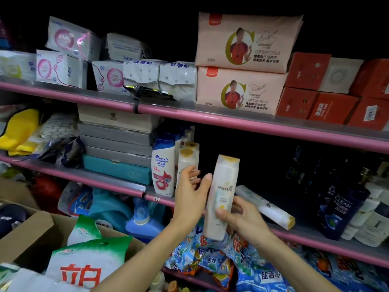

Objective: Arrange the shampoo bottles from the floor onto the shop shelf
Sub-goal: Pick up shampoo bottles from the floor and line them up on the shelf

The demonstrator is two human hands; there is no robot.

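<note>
A white Pantene shampoo bottle (222, 197) with a gold cap is held upright in front of the middle shelf (328, 243). My right hand (242, 218) grips its lower part, thumb across the front. My left hand (192, 194) touches its left side, thumb against the bottle and fingers spread loosely. Behind my left hand stand two more gold-capped white bottles (186, 161) next to a Head & Shoulders bottle (163, 167). Another white Pantene bottle (266, 206) lies on its side on the shelf to the right.
Dark Clear bottles (341, 207) and white bottles fill the shelf's right end. Stacked grey and teal boxes (117, 144) stand at the left. Tissue packs (242, 60) and red boxes sit on the upper shelf. Detergent bags (221, 264) and a cardboard box (31, 228) lie below.
</note>
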